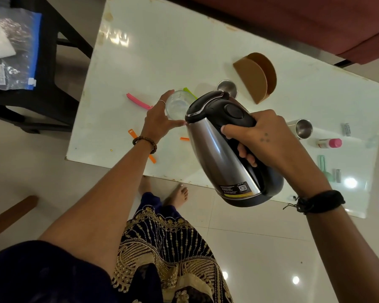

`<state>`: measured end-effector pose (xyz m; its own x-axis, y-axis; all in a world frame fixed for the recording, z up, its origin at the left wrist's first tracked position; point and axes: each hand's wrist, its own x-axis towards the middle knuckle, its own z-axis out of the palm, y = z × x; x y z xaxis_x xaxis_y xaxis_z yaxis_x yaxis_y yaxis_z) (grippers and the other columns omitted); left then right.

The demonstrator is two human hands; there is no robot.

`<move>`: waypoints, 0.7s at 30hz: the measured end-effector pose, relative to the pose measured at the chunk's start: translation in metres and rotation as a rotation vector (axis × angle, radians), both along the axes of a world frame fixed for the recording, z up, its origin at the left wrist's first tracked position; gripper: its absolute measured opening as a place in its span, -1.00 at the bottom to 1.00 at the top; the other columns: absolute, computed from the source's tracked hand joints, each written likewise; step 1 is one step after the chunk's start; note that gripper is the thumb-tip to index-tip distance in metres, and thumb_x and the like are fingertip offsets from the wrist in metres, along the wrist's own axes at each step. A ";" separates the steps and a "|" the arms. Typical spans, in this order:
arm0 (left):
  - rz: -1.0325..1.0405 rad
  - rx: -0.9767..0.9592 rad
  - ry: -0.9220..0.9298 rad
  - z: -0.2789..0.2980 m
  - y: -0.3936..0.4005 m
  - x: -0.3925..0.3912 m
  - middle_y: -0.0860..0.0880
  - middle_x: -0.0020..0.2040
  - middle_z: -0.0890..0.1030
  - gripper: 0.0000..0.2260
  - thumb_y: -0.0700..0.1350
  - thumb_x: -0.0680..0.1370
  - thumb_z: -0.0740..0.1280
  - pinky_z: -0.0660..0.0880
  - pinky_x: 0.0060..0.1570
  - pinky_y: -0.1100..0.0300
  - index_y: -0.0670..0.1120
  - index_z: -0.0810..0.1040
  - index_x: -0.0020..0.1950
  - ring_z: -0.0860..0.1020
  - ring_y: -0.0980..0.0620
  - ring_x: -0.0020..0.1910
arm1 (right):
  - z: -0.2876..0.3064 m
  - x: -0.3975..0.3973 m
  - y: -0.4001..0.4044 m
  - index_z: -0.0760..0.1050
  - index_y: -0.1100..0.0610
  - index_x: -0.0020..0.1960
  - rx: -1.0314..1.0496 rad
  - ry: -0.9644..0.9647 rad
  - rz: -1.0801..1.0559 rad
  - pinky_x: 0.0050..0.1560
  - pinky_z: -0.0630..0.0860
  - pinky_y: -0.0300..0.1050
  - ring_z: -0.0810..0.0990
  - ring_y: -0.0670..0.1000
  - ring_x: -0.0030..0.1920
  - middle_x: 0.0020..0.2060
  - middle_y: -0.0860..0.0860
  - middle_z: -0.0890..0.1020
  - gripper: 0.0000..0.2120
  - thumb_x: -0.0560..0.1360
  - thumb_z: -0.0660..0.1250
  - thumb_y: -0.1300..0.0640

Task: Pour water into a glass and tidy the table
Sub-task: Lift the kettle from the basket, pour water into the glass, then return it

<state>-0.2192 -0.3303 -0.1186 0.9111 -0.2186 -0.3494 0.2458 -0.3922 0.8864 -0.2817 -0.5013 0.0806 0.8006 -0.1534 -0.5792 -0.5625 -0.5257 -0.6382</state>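
Above table (140,51) edge, tilted kettle (223,154) meets glass (176,104).

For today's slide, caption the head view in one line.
Right hand tilts the kettle toward the glass held by the left hand.

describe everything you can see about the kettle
The kettle is an electric type with a shiny steel-looking body, a black lid with a round button, a black handle and a black base ring. A label with a small square code sits low on its side. It is off the table, tilted with its lid end toward the glass, and its front edge hides the glass's near side. The right hand grips its handle, fingers curled round it. No water stream is visible.
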 end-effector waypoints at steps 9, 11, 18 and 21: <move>-0.033 0.068 -0.069 0.000 0.000 0.001 -0.11 0.32 0.45 -0.28 -0.16 0.32 0.52 0.45 0.21 -0.01 -0.13 0.27 0.40 0.43 -0.12 0.27 | 0.001 0.001 0.004 0.44 0.08 -0.40 0.005 0.021 0.013 -0.62 0.36 -0.37 0.36 -0.14 -0.70 -0.64 -0.01 0.46 -0.79 0.38 0.36 0.12; -0.037 0.073 -0.073 0.000 0.000 0.001 -0.11 0.32 0.46 -0.29 -0.17 0.32 0.52 0.45 0.21 -0.03 -0.13 0.27 0.40 0.43 -0.12 0.26 | 0.001 0.001 0.004 0.43 0.08 -0.41 -0.004 0.024 0.017 -0.62 0.37 -0.36 0.37 -0.14 -0.69 -0.63 0.00 0.47 -0.79 0.38 0.36 0.10; -0.050 0.073 -0.078 0.001 -0.001 0.001 -0.13 0.33 0.45 -0.28 -0.17 0.32 0.52 0.46 0.21 -0.08 -0.16 0.27 0.40 0.42 -0.12 0.27 | 0.002 0.000 0.003 0.44 0.05 -0.40 -0.010 0.015 0.019 -0.62 0.35 -0.38 0.37 -0.15 -0.70 -0.67 -0.02 0.46 -0.79 0.38 0.36 0.11; -0.043 0.066 -0.060 0.001 0.000 0.001 -0.12 0.34 0.43 -0.27 -0.19 0.32 0.52 0.46 0.21 -0.08 -0.16 0.26 0.41 0.42 -0.12 0.27 | 0.002 0.002 0.003 0.44 0.06 -0.37 -0.014 0.019 0.023 -0.63 0.32 -0.40 0.36 -0.16 -0.71 -0.68 -0.03 0.47 -0.82 0.39 0.36 0.11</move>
